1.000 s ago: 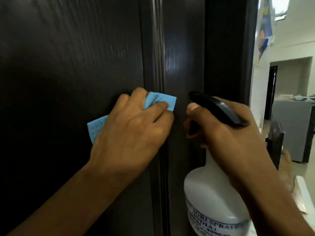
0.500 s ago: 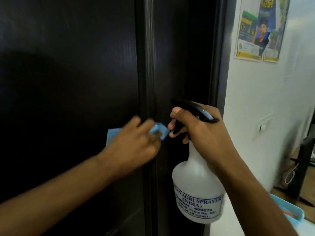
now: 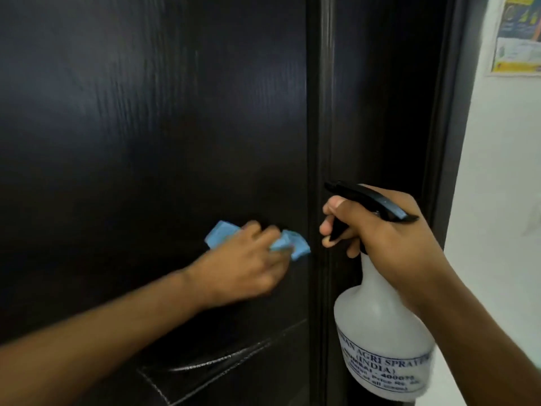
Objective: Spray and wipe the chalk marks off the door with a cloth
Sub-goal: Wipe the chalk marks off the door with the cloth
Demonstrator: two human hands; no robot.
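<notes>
A dark wooden door fills most of the view. My left hand presses a bunched blue cloth against the door panel, and the hand is blurred. My right hand grips the black trigger head of a white spray bottle, held just right of the panel's raised moulding, nozzle toward the door. White chalk lines show on the door below my left forearm.
The dark door frame stands to the right of the bottle. Beyond it is a white wall with a poster at the top right corner.
The view has pulled back and swung left, away from the room on the right. My left hand with the cloth has slid left off the moulding onto the panel. The chalk lines have come into view.
</notes>
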